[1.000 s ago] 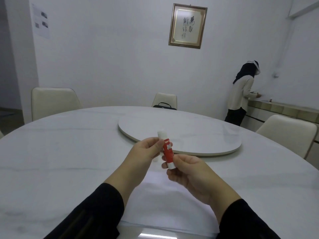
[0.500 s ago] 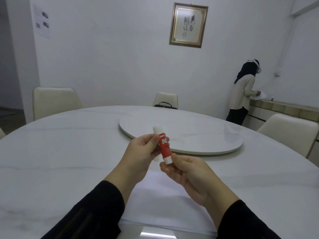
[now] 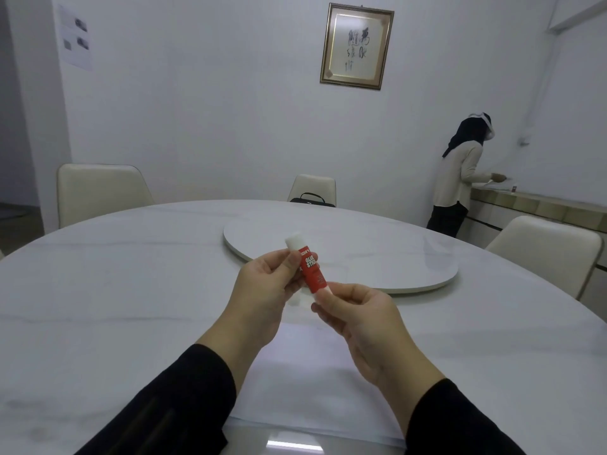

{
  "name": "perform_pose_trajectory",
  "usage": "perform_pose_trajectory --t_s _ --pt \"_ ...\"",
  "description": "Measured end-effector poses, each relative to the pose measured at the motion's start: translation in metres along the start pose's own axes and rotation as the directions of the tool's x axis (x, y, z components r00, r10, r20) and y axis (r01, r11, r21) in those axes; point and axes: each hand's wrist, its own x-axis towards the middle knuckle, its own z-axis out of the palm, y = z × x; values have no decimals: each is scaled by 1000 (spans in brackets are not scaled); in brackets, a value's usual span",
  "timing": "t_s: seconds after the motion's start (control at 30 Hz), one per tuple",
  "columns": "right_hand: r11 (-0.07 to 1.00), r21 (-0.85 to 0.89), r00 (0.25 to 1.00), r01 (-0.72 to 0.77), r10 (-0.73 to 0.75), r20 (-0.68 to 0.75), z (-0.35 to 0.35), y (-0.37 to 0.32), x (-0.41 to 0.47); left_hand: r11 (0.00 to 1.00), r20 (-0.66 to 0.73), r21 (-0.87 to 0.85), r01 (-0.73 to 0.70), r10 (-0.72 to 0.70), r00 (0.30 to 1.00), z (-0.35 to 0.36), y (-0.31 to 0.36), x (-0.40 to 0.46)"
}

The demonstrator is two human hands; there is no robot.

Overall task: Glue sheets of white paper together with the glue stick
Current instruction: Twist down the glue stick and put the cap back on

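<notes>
A red glue stick (image 3: 310, 270) with a white cap is held upright above the table, tilted slightly left. My left hand (image 3: 264, 290) pinches its upper part near the cap. My right hand (image 3: 358, 318) grips its white bottom end with thumb and fingers. White paper sheets (image 3: 302, 382) lie flat on the table under my forearms, partly hidden by them.
A round white marble table (image 3: 115, 307) carries a raised turntable (image 3: 377, 257) at its centre. Cream chairs (image 3: 98, 192) stand around it, one with a black bag (image 3: 312, 199). A person (image 3: 460, 178) stands at a counter at the far right.
Both hands and the glue stick have risen slightly and shifted a little left. The grip on the stick is the same.
</notes>
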Motion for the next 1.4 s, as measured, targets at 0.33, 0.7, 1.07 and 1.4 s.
perform_pose_trajectory --t_s 0.33,0.7,1.07,1.4 --pt "990 142 1000 -20 17 22 3 0 -3 1000 -26 -14 9 -9 1000 1 -1 -1" --pt "984 107 986 -142 131 101 -1 -2 -2 999 -5 -42 26 -27 1000 -1 -3 -2" --pt "989 -147 999 30 -32 -13 5 1 -2 999 -99 -41 6 -10 995 4 -3 -2" --pt "818 -517 927 251 -357 -116 7 4 0 1000 -125 -4 -26 25 992 12 -8 -4"
